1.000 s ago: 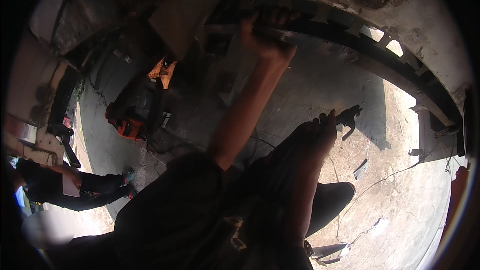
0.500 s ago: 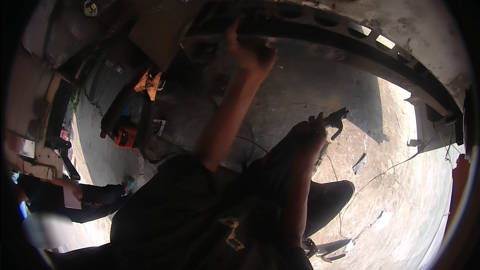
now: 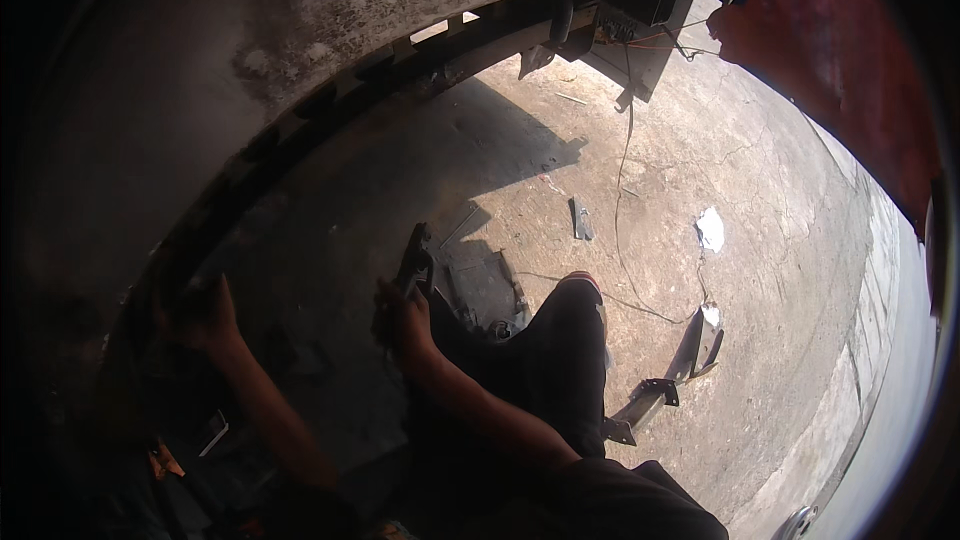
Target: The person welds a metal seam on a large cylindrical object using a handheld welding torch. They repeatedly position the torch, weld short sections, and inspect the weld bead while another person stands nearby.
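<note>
My right hand (image 3: 405, 325) is closed round a dark tool (image 3: 418, 245) with a curved lever, whose exact kind is unclear in the shade. The tool points up, away from me, above my bent knee. Farther left, my left hand (image 3: 205, 320) is raised at the dark curved metal beam (image 3: 300, 120). Its thumb sticks up, but deep shadow hides the other fingers, and I cannot tell whether they grip the beam. A dark flat panel (image 3: 480, 285) lies on the ground just beyond the tool.
Bent metal brackets (image 3: 650, 402), a small metal strip (image 3: 581, 220), white scrap (image 3: 710, 229) and a thin cable (image 3: 622, 160) lie on the concrete at right. A red panel (image 3: 840, 60) hangs at upper right. An orange clamp (image 3: 165, 460) sits at lower left.
My view has swung to the right, so the beam and both hands now appear farther left. My right hand keeps hold of the dark tool; my left stays raised near the beam.
</note>
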Motion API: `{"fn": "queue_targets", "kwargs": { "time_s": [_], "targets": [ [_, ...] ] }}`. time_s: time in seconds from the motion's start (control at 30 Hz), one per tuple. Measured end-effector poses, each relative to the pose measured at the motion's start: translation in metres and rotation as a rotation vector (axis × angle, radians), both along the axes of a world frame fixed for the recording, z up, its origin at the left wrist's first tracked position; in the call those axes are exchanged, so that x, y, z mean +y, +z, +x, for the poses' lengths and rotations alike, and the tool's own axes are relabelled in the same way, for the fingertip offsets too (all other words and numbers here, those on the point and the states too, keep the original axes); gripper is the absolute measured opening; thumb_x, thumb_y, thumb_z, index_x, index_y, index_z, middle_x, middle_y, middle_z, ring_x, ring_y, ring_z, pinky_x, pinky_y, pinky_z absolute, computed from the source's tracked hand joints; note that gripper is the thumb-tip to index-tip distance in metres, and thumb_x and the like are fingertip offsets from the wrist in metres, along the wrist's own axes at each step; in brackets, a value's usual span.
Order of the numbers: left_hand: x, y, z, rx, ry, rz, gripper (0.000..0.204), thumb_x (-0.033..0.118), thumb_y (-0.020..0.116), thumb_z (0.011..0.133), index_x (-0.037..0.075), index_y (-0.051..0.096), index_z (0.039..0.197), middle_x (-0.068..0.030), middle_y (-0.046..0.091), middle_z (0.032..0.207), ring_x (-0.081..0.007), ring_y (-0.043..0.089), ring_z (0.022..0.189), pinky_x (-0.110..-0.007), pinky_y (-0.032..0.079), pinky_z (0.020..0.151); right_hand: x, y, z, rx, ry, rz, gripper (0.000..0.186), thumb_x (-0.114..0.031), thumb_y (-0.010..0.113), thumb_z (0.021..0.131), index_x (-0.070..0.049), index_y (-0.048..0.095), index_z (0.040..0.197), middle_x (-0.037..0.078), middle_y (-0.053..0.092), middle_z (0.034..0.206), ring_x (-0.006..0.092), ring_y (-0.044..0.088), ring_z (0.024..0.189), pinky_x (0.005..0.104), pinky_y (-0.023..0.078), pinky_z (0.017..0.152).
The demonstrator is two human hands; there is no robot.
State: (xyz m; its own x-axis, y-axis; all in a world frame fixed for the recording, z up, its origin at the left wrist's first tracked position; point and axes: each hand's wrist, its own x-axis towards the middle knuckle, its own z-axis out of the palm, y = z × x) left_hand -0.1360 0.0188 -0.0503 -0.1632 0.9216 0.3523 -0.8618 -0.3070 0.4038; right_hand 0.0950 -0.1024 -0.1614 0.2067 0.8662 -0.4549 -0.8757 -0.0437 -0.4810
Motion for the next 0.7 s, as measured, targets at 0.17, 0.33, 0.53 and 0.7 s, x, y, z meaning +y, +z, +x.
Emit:
{"fn": "queue_targets", "kwargs": {
  "time_s": [0.17,0.33,0.53,0.7],
  "targets": [
    [0.0,0.004,0.001,0.029,-0.312,0.29,0.059,0.027,0.058,0.086,-0.006,0.047,0.134,-0.0232,0.044,0.142,-0.0388,0.036,0.135,-0.06,0.024,0.114,0.001,-0.008,0.005,-0.006,0.001,-0.043,0.024,-0.028,0.065,0.091,-0.011,0.048,0.087,0.0,0.047,0.063,0.0121,0.046,0.046,0.0284,0.036,0.04],
    [-0.01,0.018,0.021,-0.004,0.177,-0.145,0.056,0.026,0.056,0.09,-0.006,0.046,0.134,-0.0231,0.043,0.143,-0.0393,0.035,0.136,-0.059,0.022,0.115,0.002,-0.009,0.004,-0.011,-0.017,-0.035,0.023,-0.028,0.065,0.091,-0.01,0.05,0.09,0.0,0.049,0.067,0.0119,0.047,0.047,0.0274,0.035,0.04],
    [0.002,0.005,-0.007,0.103,-0.048,0.068,0.054,0.028,0.057,0.091,-0.004,0.048,0.133,-0.0215,0.047,0.139,-0.0369,0.041,0.132,-0.057,0.029,0.113,-0.002,-0.004,0.017,0.014,-0.047,-0.05,0.024,-0.024,0.066,0.09,-0.012,0.048,0.101,0.0,0.05,0.07,0.0113,0.046,0.048,0.0272,0.035,0.041],
    [0.007,-0.008,-0.022,0.13,0.002,0.057,0.057,0.03,0.06,0.089,-0.004,0.048,0.132,-0.0202,0.048,0.139,-0.0371,0.042,0.131,-0.056,0.029,0.113,0.0,-0.017,0.03,0.025,-0.13,-0.058,0.025,-0.021,0.064,0.091,-0.012,0.045,0.104,0.0,0.05,0.07,0.0114,0.047,0.05,0.0273,0.035,0.043]
  ]
}}
